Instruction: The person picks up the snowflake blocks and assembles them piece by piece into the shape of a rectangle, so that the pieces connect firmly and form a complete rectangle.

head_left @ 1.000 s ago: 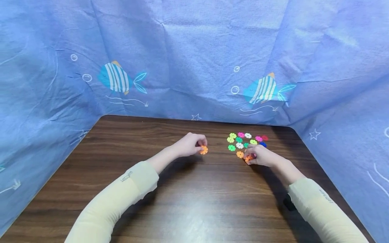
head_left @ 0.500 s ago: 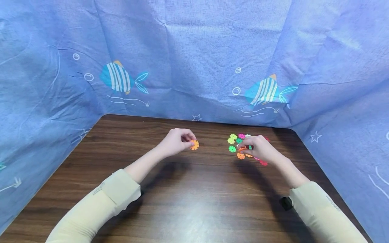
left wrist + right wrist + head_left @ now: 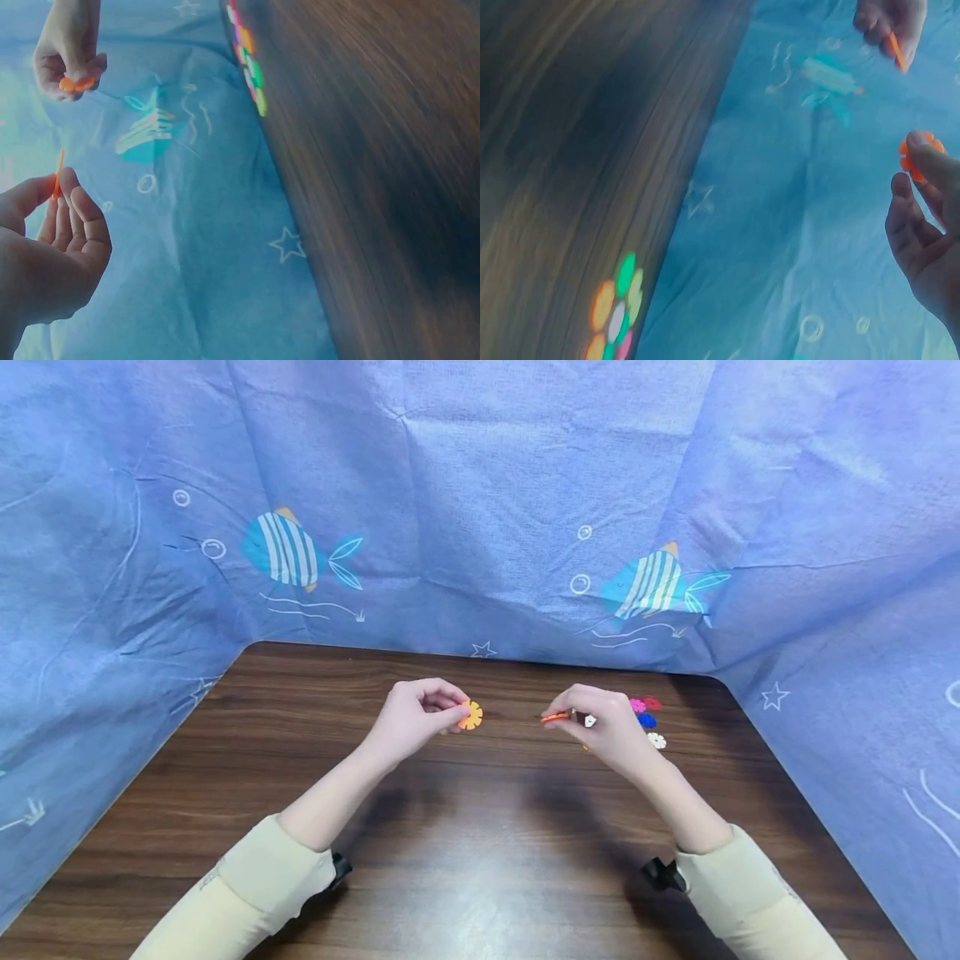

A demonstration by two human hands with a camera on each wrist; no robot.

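Clock directions are taken from the middle of the brown wooden table (image 3: 480, 810) in the head view, with twelve toward the curtain. Nearest, a pale sleeve (image 3: 243, 885) comes in at eight o'clock and another pale sleeve (image 3: 738, 881) at four, each with a small black device at its cuff. A bright patch of light lies on the wood at six.

Farther up, the left hand (image 3: 411, 720) is at about ten to eleven o'clock, pinching an orange disc (image 3: 472, 716) between thumb and fingers. The disc has a notched rim; its face shows in the head view, its thin edge in the left wrist view. The right hand (image 3: 609, 728) is at two o'clock, pinching a second orange disc (image 3: 556, 717), seen edge-on from the head. The two discs are apart, the second at three o'clock from the first.

Just past the right hand, on its three o'clock side, lie a white disc (image 3: 657, 741), a blue disc (image 3: 647, 720), a pink disc (image 3: 637, 705) and a red disc (image 3: 652, 702). More discs are partly hidden behind that hand; the right wrist view shows a blurred group with green, orange and yellowish ones.

Farthest, a blue curtain (image 3: 480, 527) bears a striped fish (image 3: 283, 550) between ten and eleven and another striped fish (image 3: 647, 581) between one and two.
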